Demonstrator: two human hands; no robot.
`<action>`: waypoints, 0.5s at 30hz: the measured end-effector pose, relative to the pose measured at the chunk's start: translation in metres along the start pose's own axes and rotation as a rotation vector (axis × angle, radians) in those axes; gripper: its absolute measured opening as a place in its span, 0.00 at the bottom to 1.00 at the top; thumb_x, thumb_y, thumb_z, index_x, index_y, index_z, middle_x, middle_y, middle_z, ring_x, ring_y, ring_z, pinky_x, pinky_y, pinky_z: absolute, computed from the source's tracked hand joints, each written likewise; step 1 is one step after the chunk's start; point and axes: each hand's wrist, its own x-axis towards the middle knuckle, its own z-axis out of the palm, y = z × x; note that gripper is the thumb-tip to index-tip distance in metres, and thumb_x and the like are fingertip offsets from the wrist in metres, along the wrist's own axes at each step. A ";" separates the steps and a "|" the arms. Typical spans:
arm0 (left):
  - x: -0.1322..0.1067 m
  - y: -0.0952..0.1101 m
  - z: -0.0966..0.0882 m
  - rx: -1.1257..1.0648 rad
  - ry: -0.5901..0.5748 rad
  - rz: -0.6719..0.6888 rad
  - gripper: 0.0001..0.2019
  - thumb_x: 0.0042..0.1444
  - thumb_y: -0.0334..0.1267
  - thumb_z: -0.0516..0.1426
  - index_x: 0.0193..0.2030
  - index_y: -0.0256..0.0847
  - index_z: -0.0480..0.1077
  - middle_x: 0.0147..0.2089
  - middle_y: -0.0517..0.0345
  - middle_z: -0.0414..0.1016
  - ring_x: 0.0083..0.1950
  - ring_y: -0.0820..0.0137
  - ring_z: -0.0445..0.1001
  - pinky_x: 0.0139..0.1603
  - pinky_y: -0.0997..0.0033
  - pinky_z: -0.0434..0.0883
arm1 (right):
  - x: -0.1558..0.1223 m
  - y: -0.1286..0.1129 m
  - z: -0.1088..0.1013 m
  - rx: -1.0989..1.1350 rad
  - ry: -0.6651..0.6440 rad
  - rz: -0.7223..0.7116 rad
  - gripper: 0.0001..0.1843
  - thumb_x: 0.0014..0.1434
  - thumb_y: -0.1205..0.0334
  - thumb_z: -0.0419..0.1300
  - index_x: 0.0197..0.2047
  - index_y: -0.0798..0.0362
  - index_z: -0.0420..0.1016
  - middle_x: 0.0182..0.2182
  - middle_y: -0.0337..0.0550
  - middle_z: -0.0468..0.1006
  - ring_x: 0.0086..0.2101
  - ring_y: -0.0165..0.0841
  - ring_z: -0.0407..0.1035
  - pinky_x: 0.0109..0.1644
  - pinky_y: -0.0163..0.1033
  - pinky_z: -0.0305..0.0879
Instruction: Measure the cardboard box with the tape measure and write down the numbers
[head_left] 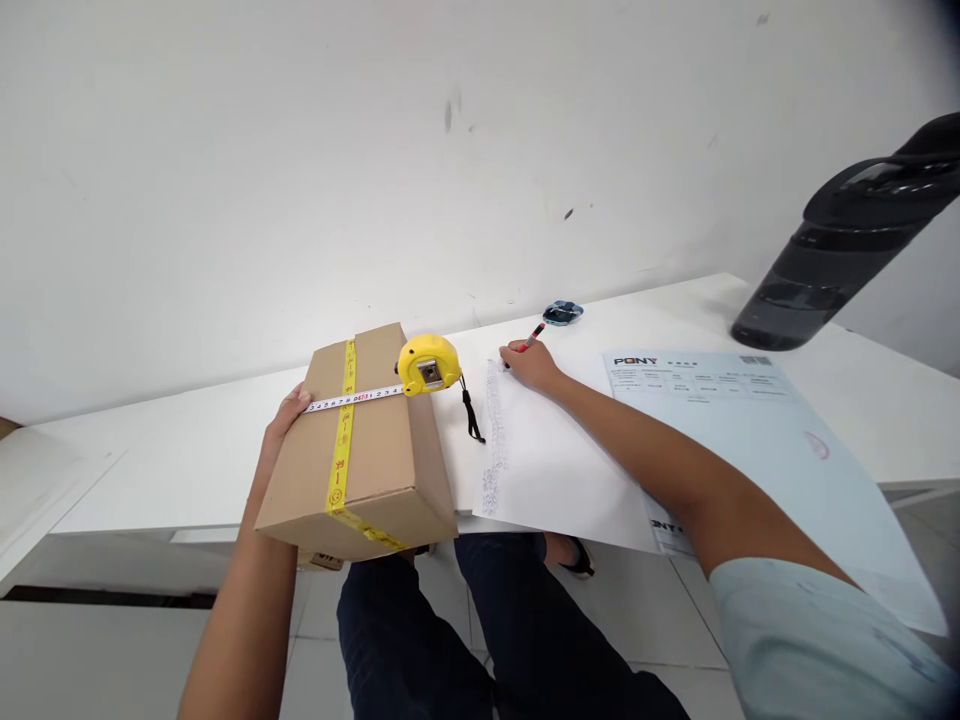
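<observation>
A brown cardboard box bound with yellow tape lies on the white table, its near end over the front edge. A yellow tape measure rests on the box's far right corner, its white blade stretched left across the lid. My left hand grips the box's left side and pins the blade's end there. My right hand is closed on a red pen, tip down on a white sheet with a column of writing along its left edge.
A pale blue printed form lies right of the white sheet, overhanging the table. A small dark object sits near the wall. A black curved object looms at upper right. My legs in dark trousers are below the table edge.
</observation>
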 end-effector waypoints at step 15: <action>-0.001 0.000 0.002 -0.002 0.042 -0.011 0.24 0.51 0.47 0.68 0.54 0.44 0.72 0.38 0.57 0.77 0.33 0.66 0.77 0.33 0.69 0.75 | -0.005 -0.004 0.000 -0.021 0.057 -0.002 0.21 0.56 0.61 0.57 0.17 0.48 0.51 0.17 0.34 0.64 0.24 0.30 0.56 0.31 0.38 0.51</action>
